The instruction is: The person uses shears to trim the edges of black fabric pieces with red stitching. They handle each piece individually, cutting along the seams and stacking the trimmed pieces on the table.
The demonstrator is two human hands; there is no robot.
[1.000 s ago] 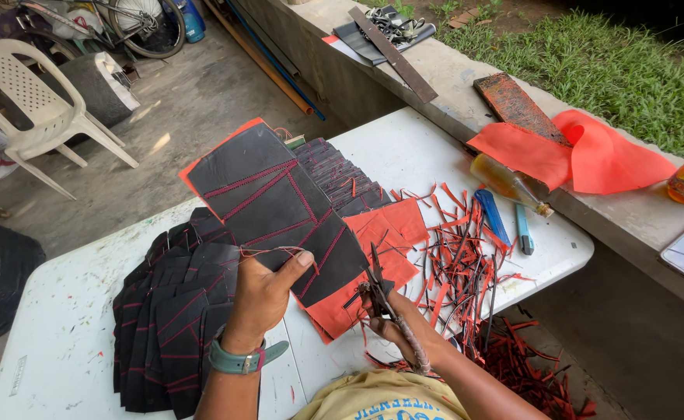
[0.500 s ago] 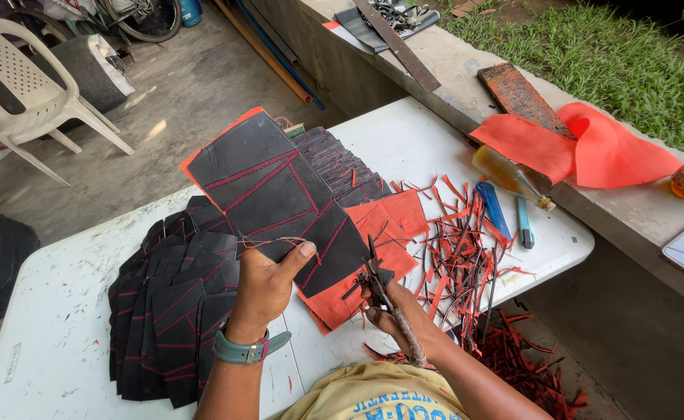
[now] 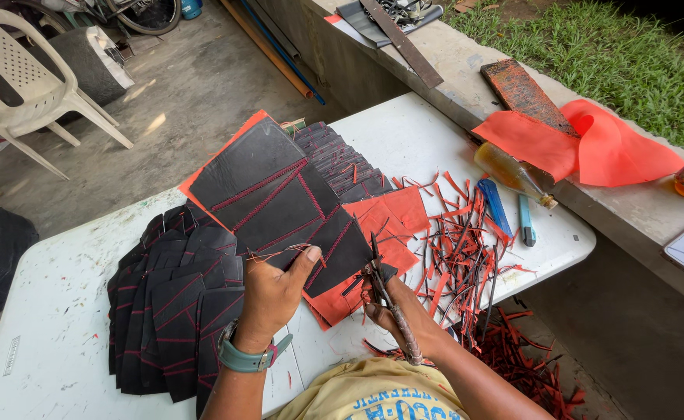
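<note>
My left hand [image 3: 273, 294] pinches the near edge of a large black leather panel [image 3: 276, 194] with red stitching and red backing, held up over the white table [image 3: 54, 311]. A loose red thread runs from the panel by my thumb. My right hand [image 3: 395, 315] is closed on a pair of scissors [image 3: 379, 274], blades pointing up at the panel's lower right edge. A green watch sits on my left wrist.
A fanned stack of black stitched pieces [image 3: 171, 299] lies left; another stack [image 3: 342, 159] lies behind the panel. Red and black offcut strips [image 3: 458, 257] litter the table's right side and floor. Blue cutters [image 3: 496, 204], red sheets [image 3: 583, 144] and a bottle [image 3: 513, 173] sit right. A plastic chair [image 3: 23, 78] stands far left.
The view has shifted slightly. My left thumb has slid a little along the panel's edge; the scissors stay at the lower right edge.
</note>
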